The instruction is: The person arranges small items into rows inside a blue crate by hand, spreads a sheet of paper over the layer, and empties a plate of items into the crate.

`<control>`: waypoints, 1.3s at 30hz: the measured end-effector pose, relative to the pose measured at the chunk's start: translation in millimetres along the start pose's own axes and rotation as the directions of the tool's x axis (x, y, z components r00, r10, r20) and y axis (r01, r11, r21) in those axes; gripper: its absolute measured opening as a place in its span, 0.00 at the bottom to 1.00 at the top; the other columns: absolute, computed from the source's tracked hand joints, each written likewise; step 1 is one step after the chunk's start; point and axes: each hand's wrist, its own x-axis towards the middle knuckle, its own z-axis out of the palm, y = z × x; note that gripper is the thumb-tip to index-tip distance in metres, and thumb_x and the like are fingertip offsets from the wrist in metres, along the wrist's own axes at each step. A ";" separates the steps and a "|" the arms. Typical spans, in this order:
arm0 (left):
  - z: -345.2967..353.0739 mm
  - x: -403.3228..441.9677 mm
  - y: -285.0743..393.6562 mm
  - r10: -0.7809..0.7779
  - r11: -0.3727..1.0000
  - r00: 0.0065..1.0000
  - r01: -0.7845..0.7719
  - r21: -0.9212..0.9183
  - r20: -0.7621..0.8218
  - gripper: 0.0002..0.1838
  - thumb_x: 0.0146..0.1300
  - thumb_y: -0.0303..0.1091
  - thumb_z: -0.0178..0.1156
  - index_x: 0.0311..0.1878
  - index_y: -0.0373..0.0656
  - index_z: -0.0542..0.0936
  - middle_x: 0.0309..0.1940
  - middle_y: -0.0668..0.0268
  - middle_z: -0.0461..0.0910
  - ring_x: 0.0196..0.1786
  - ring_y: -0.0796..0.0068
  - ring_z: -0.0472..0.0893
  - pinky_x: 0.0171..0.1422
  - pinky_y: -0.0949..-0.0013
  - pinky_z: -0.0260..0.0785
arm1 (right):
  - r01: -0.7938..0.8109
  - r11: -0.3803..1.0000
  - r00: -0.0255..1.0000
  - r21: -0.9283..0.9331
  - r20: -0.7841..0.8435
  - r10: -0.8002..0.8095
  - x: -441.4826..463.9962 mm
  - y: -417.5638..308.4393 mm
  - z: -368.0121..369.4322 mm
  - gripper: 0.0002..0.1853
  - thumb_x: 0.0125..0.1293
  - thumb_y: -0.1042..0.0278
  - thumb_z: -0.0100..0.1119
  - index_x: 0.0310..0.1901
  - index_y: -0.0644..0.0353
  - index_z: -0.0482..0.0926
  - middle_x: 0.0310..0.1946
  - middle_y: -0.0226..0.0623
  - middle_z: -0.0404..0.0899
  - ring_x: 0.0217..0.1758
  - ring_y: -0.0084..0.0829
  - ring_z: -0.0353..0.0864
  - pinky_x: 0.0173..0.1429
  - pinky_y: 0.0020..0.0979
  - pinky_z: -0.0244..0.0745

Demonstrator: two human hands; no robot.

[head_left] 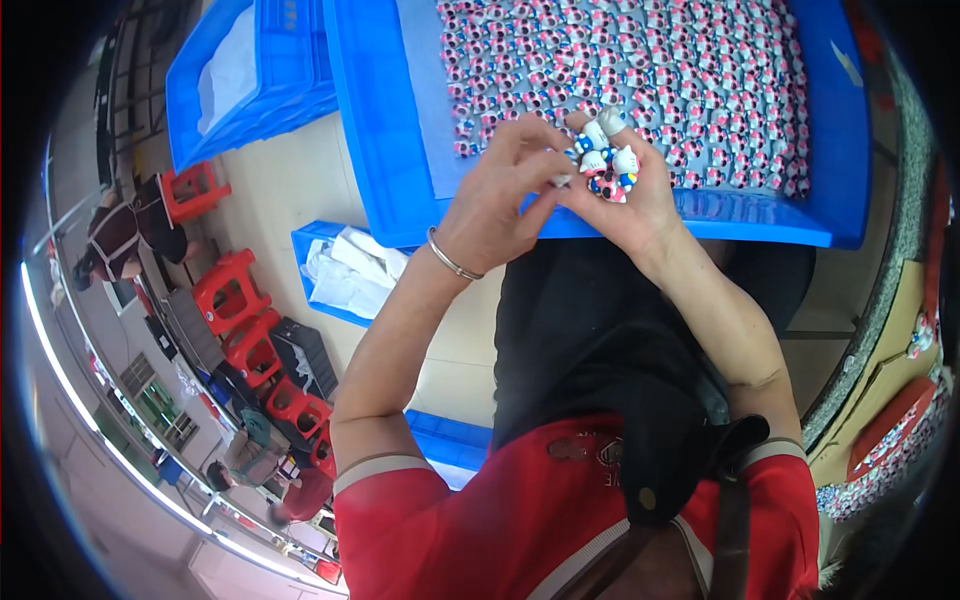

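My right hand (645, 200) is cupped palm up over the near edge of a blue tray (390, 190). Several small white cat figurines (594, 161) with blue, pink and yellow parts lie in its palm and between its fingers. My left hand (505, 195), with a silver bangle on the wrist, is beside it, thumb and fingertips pinched together on a small whitish piece (561, 181), too small to name. Rows of similar pink, white and blue figurines (640, 60) cover the tray's lined floor beyond my hands.
Blue crates (250, 130) are stacked at the upper left. A smaller blue bin (345, 305) with white sheets sits on the floor. Red stools (228, 290) line the left side, with other people (125, 235) farther off. Cardboard (880, 370) and more figurines are at the right.
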 end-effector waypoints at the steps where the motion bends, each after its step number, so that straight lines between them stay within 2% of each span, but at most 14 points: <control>1: -6.2 -3.6 -4.2 -0.058 0.998 0.997 0.059 0.004 -0.055 0.18 0.47 0.12 0.61 0.42 0.40 0.75 0.47 0.59 0.70 0.48 0.65 0.77 0.48 0.69 0.74 | -0.004 1.000 1.000 0.001 0.001 0.004 -0.2 1.0 1.9 0.15 0.64 0.63 0.50 0.48 0.63 0.75 0.54 0.47 0.72 0.61 0.44 0.68 0.64 0.52 0.62; 2: -10.9 -6.9 -9.0 -0.115 0.993 0.987 0.116 0.004 -0.109 0.18 0.46 0.12 0.63 0.41 0.38 0.74 0.48 0.61 0.70 0.47 0.67 0.77 0.49 0.70 0.74 | -0.056 0.994 0.996 0.091 0.079 0.048 -0.9 2.0 5.0 0.15 0.63 0.63 0.50 0.47 0.63 0.75 0.58 0.51 0.67 0.65 0.46 0.63 0.67 0.54 0.58; 3: -11.5 -10.6 -16.1 -0.286 0.941 0.933 0.230 -0.246 -0.219 0.13 0.51 0.16 0.61 0.39 0.39 0.72 0.41 0.62 0.73 0.41 0.71 0.79 0.43 0.73 0.75 | -0.112 0.978 0.984 0.175 0.159 0.085 -1.4 2.2 6.3 0.14 0.63 0.63 0.51 0.46 0.63 0.75 0.63 0.55 0.63 0.69 0.49 0.58 0.69 0.56 0.54; 6: -46.4 -31.1 -50.2 -0.703 0.586 0.707 0.516 -0.625 -0.077 0.15 0.56 0.19 0.59 0.47 0.40 0.72 0.40 0.64 0.76 0.41 0.73 0.79 0.47 0.71 0.75 | -0.095 0.983 0.972 0.158 0.227 0.057 -2.0 -4.1 0.4 0.14 0.63 0.63 0.51 0.44 0.64 0.75 0.67 0.58 0.56 0.73 0.51 0.50 0.71 0.57 0.49; 8: -61.4 -44.7 -72.3 -0.762 0.341 0.640 0.532 -0.775 0.103 0.20 0.58 0.21 0.57 0.55 0.41 0.71 0.43 0.62 0.76 0.43 0.72 0.80 0.51 0.72 0.74 | -0.094 0.985 0.973 0.143 0.222 0.060 -4.3 -7.8 0.7 0.14 0.64 0.62 0.51 0.44 0.64 0.75 0.62 0.55 0.65 0.69 0.48 0.60 0.69 0.53 0.55; 11: -59.0 -61.0 -92.9 -0.744 0.212 0.637 0.513 -0.832 0.203 0.19 0.57 0.21 0.58 0.53 0.41 0.72 0.43 0.63 0.76 0.45 0.71 0.79 0.51 0.72 0.74 | -0.101 0.986 0.967 0.132 0.246 0.066 -4.6 -7.5 1.8 0.14 0.64 0.61 0.52 0.44 0.64 0.75 0.62 0.55 0.65 0.69 0.48 0.60 0.69 0.53 0.55; 13: -56.1 -62.0 -99.2 -0.732 0.210 0.645 0.519 -0.829 0.218 0.19 0.57 0.21 0.59 0.52 0.41 0.74 0.43 0.64 0.76 0.46 0.72 0.79 0.52 0.72 0.73 | -0.100 0.985 0.966 0.138 0.249 0.064 -5.7 -7.5 2.4 0.14 0.64 0.62 0.52 0.44 0.64 0.75 0.64 0.56 0.62 0.71 0.49 0.56 0.70 0.54 0.52; 15: -51.2 -59.3 -99.0 -0.815 0.446 0.576 0.693 -0.567 0.064 0.17 0.56 0.22 0.61 0.51 0.40 0.75 0.41 0.65 0.77 0.44 0.75 0.79 0.51 0.74 0.73 | -0.098 0.984 0.967 0.146 0.249 0.060 -5.8 -7.1 2.5 0.14 0.64 0.62 0.52 0.45 0.64 0.75 0.65 0.57 0.58 0.72 0.50 0.52 0.71 0.56 0.50; 18: -46.6 -54.6 -101.8 -0.890 0.376 0.435 0.870 -0.319 0.137 0.15 0.52 0.22 0.64 0.45 0.38 0.77 0.36 0.66 0.78 0.38 0.77 0.78 0.44 0.74 0.72 | -0.106 0.984 0.969 0.141 0.238 0.071 -6.5 -8.4 2.2 0.15 0.64 0.62 0.53 0.45 0.64 0.75 0.65 0.57 0.60 0.72 0.50 0.53 0.71 0.55 0.51; 22: -41.9 -58.1 -137.3 -0.888 0.416 0.413 0.909 -0.028 0.202 0.14 0.50 0.25 0.67 0.42 0.38 0.79 0.31 0.67 0.79 0.34 0.80 0.77 0.39 0.77 0.70 | -0.118 0.985 0.969 0.123 0.231 0.088 -6.6 -6.3 2.8 0.15 0.64 0.61 0.53 0.45 0.64 0.76 0.63 0.58 0.62 0.70 0.50 0.56 0.70 0.53 0.54; 32: -24.0 -53.8 -170.6 -0.913 0.409 0.407 0.909 0.076 0.043 0.18 0.50 0.24 0.68 0.44 0.38 0.74 0.29 0.68 0.77 0.32 0.80 0.77 0.38 0.76 0.71 | -0.130 0.980 0.967 0.149 0.236 0.093 -7.5 -5.4 0.5 0.17 0.64 0.60 0.53 0.47 0.65 0.74 0.61 0.57 0.65 0.68 0.49 0.60 0.68 0.51 0.58; 35: -31.4 -53.9 -158.1 -0.876 0.482 0.483 0.874 0.068 -0.006 0.18 0.52 0.27 0.67 0.45 0.38 0.73 0.29 0.67 0.77 0.33 0.79 0.77 0.38 0.75 0.71 | -0.121 0.987 0.974 0.108 0.202 0.097 -6.9 -5.5 2.6 0.18 0.64 0.59 0.53 0.48 0.65 0.74 0.61 0.56 0.65 0.68 0.49 0.61 0.68 0.50 0.58; 37: -35.9 -53.4 -145.8 -0.624 0.683 0.760 0.644 0.344 -0.184 0.17 0.51 0.31 0.69 0.42 0.39 0.75 0.29 0.65 0.78 0.32 0.76 0.77 0.38 0.71 0.71 | -0.101 0.990 0.978 0.095 0.192 0.081 -6.0 -4.5 3.5 0.19 0.64 0.58 0.52 0.49 0.65 0.74 0.60 0.56 0.65 0.68 0.48 0.61 0.68 0.50 0.58; 39: -37.4 -26.4 -78.5 -0.527 0.824 0.795 0.565 0.048 -0.300 0.14 0.53 0.30 0.66 0.42 0.39 0.76 0.32 0.65 0.79 0.33 0.76 0.77 0.37 0.72 0.71 | -0.063 0.996 0.979 0.065 0.199 0.049 -3.9 -4.5 -0.3 0.19 0.66 0.56 0.50 0.49 0.65 0.73 0.59 0.56 0.68 0.66 0.47 0.64 0.68 0.48 0.59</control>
